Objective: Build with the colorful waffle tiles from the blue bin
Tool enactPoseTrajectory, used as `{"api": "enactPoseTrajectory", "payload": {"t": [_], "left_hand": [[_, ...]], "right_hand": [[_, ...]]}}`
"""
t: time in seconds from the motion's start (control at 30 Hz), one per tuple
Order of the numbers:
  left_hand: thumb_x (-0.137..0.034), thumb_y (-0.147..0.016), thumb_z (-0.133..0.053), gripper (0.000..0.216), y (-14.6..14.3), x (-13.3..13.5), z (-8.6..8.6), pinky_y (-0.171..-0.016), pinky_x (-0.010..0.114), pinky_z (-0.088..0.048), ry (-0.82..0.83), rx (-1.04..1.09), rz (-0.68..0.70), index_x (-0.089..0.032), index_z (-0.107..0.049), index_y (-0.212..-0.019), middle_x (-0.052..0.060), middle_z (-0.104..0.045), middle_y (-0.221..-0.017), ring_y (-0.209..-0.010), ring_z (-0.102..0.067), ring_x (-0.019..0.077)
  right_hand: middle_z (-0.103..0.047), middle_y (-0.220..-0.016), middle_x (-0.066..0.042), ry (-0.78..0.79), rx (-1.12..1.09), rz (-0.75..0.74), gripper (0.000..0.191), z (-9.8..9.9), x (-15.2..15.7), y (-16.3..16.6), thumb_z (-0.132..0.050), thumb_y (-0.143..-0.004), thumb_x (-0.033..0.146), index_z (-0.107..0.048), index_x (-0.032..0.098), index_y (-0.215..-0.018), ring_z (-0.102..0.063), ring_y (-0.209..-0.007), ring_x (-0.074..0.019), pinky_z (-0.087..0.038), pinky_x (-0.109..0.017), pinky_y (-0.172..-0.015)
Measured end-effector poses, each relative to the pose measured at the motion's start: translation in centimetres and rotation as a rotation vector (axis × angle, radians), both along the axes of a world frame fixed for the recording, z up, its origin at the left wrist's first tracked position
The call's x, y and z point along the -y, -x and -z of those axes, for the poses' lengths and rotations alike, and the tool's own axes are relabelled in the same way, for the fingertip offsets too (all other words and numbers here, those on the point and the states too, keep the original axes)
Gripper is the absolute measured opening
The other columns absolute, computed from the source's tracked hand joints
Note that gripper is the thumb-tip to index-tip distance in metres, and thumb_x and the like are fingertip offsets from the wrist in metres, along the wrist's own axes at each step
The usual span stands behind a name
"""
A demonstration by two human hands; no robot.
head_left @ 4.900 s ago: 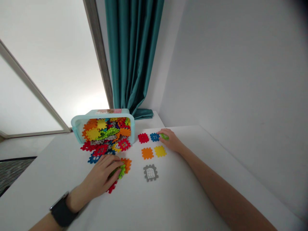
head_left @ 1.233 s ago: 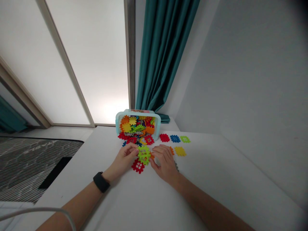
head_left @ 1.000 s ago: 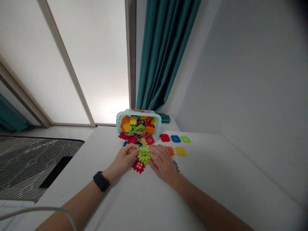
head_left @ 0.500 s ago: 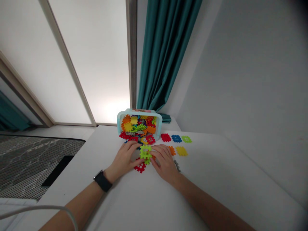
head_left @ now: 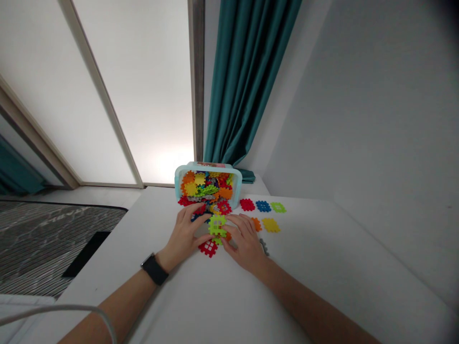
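Hiding beneath both hands (head_left: 217,236): orange tile (head_left: 227,235).

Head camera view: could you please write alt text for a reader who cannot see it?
The left hand and right hand hold a green waffle tile between them over a white table. Behind them a light-blue box lies on its side, full of colourful tiles. A red tile lies by the hands; loose tiles lie to the right.

Bare forearms, black smartwatch (head_left: 154,268) on left wrist
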State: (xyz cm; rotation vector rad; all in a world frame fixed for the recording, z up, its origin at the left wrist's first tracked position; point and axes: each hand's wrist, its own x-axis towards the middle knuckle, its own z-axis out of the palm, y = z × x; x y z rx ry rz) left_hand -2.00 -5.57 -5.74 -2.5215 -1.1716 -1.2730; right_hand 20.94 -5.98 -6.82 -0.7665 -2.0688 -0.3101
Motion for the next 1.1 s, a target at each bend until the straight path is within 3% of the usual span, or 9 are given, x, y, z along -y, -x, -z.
{"api": "enactPoseTrajectory", "payload": {"t": [0.27, 0.8, 1.1], "left_hand": [[-0.045, -0.088, -0.072, 0.047, -0.2, 0.1, 0.5, -0.106, 0.054, -0.043, 0.040, 0.029, 0.033, -0.027, -0.059, -0.130, 0.015, -0.047, -0.143, -0.129, -0.047, 0.0330], [-0.042, -0.087, -0.074, 0.046, -0.3, 0.0, 0.8, -0.107, 0.054, -0.046, 0.127, 0.098, 0.040, -0.027, -0.061, -0.129, 0.015, -0.048, -0.140, -0.130, -0.048, 0.0326], [-0.042, -0.087, -0.074, 0.046, -0.2, -0.1, 1.1, -0.107, 0.055, -0.045, 0.107, 0.095, 0.036, -0.027, -0.061, -0.128, 0.014, -0.048, -0.140, -0.129, -0.048, 0.0326]], "right_hand": [[-0.065, -0.128, -0.014, 0.016, -0.023, -0.024, 0.022, -0.1, 0.0, 0.1, -0.061, -0.092, 0.023, -0.056, 0.023, -0.114, -0.058, -0.124, -0.0271, -0.047, -0.054, -0.105], [-0.066, -0.114, -0.010, 0.019, -0.039, -0.042, 0.022, -0.1, -0.2, -0.3, -0.061, -0.091, 0.019, -0.057, 0.024, -0.112, -0.062, -0.117, -0.0266, -0.050, -0.053, -0.103], [-0.063, -0.126, -0.014, 0.039, 0.045, -0.053, 0.023, -0.6, -0.5, -0.5, -0.062, -0.090, 0.019, -0.059, 0.023, -0.113, -0.057, -0.124, -0.0282, -0.049, -0.055, -0.105]]}}
